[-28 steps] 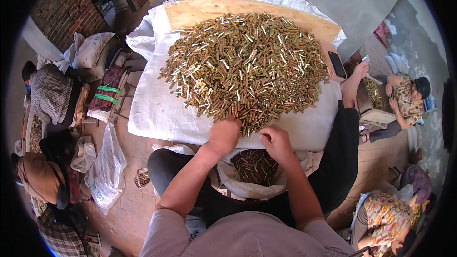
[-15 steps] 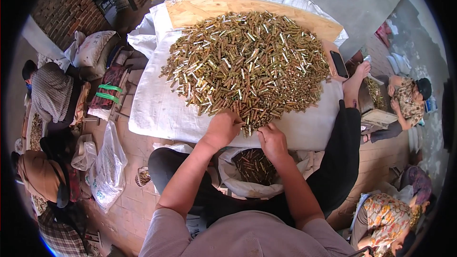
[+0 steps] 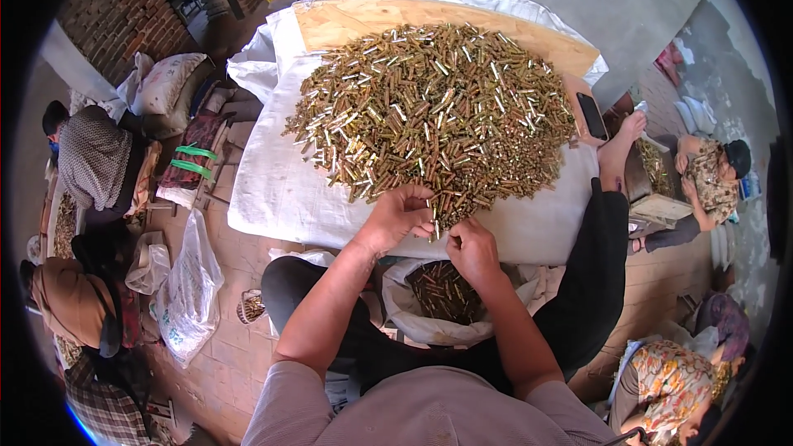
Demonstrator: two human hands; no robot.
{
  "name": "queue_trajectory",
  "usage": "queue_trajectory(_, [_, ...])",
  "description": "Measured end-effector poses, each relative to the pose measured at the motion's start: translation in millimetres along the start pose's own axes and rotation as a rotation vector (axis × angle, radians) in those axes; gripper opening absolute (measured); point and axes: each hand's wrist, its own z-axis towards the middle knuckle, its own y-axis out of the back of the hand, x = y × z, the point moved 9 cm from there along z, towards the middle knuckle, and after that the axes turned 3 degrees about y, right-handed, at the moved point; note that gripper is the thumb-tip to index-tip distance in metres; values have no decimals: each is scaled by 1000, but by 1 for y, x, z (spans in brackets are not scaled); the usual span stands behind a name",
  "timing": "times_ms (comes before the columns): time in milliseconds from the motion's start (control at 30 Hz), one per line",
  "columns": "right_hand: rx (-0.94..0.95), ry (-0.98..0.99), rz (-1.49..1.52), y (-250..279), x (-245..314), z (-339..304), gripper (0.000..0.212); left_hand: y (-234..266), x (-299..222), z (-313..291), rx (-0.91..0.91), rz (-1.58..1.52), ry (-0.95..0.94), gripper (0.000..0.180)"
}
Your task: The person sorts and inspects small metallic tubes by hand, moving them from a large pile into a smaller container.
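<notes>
A large heap of small brass-coloured metal cylinders (image 3: 429,107) covers the white sheet (image 3: 268,190) on the table before me. My left hand (image 3: 395,221) is at the heap's near edge, thumb and fingers pinching one shiny metal cylinder (image 3: 433,221) that points down toward the table's front. Just to its right, my right hand (image 3: 472,249) is closed, fingertips against the near tip of the heap; whatever it grips is hidden. Below the table edge, between my legs, a white sack (image 3: 405,314) stands with its mouth wide, holding darker cylinders (image 3: 446,291).
A wooden board (image 3: 446,12) borders the heap's far side. A black phone (image 3: 591,116) lies at the table's right. Several people sit working at both sides, one (image 3: 712,169) at the right by a wooden box (image 3: 658,213). Plastic bags (image 3: 190,293) stand on the floor at left.
My left hand has opened out slightly and turned, so the pinched cylinder now shows. My right hand stays almost in place. The whole view has shifted slightly.
</notes>
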Motion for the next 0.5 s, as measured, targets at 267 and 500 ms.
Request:
queue_trajectory(267, [-45, -191, 467, 4, -17, -7, 8, -4, 13, 1, 6, -136, 80, 17])
queue_trajectory(500, [-54, -575, 1379, -13, -26, -14, 11, -9, 20, 2, 33, -139, 93, 15])
